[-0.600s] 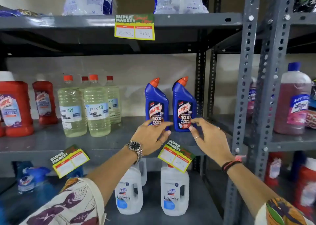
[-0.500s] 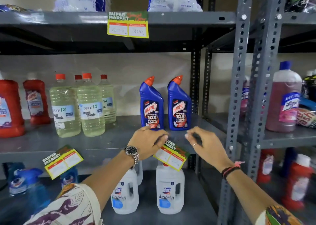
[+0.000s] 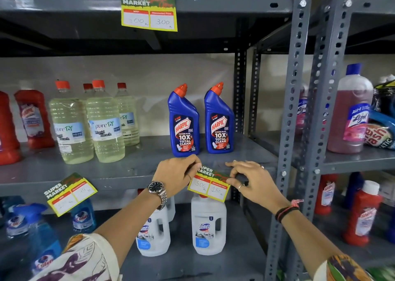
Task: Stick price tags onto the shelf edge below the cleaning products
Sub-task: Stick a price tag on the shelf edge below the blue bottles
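We saw open shelf (image 3: 139, 165) between the bleach bottles (image 3: 104, 122) and Harpic bottles (image 3: 201, 120); the gap behind them seemed narrow.

The light is soft and even, moderately bright, with no hard glare. Under the top shelf (image 3: 213, 5) there is a deep dark shadow, and the lower shelf area is dimmer than the middle one. The two blue Harpic bottles (image 3: 184, 120) in the centre are sharp, and their labels are easy to read. Toward the edges the picture becomes soft: the spray bottles (image 3: 32, 238) at lower left and the red bottles (image 3: 363, 214) at lower right are blurred. The wide lens bends the grey uprights (image 3: 295, 109), which lean and spread outward.
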